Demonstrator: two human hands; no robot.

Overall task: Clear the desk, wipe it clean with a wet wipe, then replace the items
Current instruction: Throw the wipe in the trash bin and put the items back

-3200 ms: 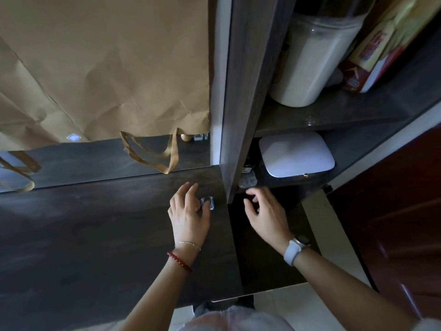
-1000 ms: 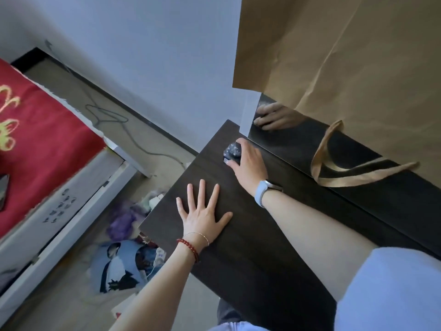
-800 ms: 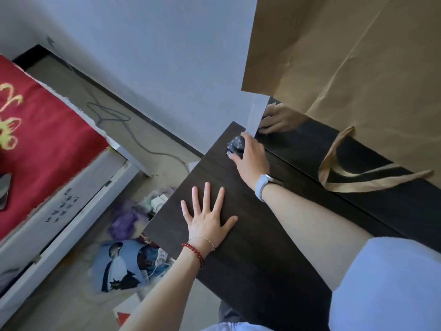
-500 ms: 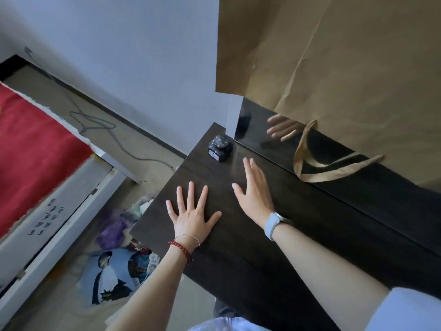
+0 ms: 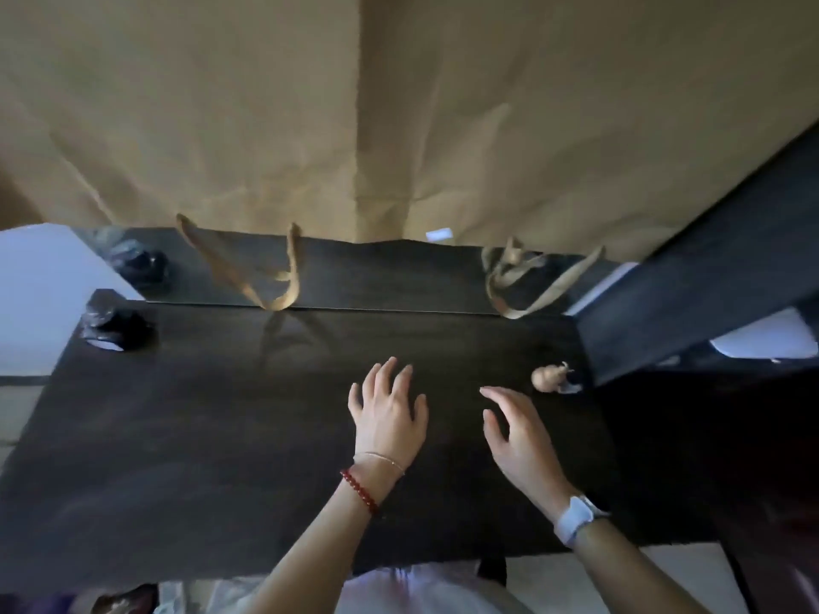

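Observation:
The dark wooden desk (image 5: 221,436) fills the head view. A small black ornament (image 5: 116,326) stands at its far left corner, doubled in the mirror strip behind it. A small tan figurine (image 5: 549,378) stands near the far right, next to a tiny pale object (image 5: 569,387). My left hand (image 5: 388,414) lies over the desk's middle with fingers spread, holding nothing. My right hand (image 5: 516,436) hovers to the right of it with relaxed fingers, just short of the figurine.
Brown paper (image 5: 399,104) with dangling paper handles (image 5: 274,277) covers the mirror behind the desk. A dark shelf unit (image 5: 691,277) rises at the right, with a white box (image 5: 766,341) inside it.
The view has swung from the desk's left corner to its middle. My right hand let go of the black ornament at the left corner and both hands moved right towards the figurine.

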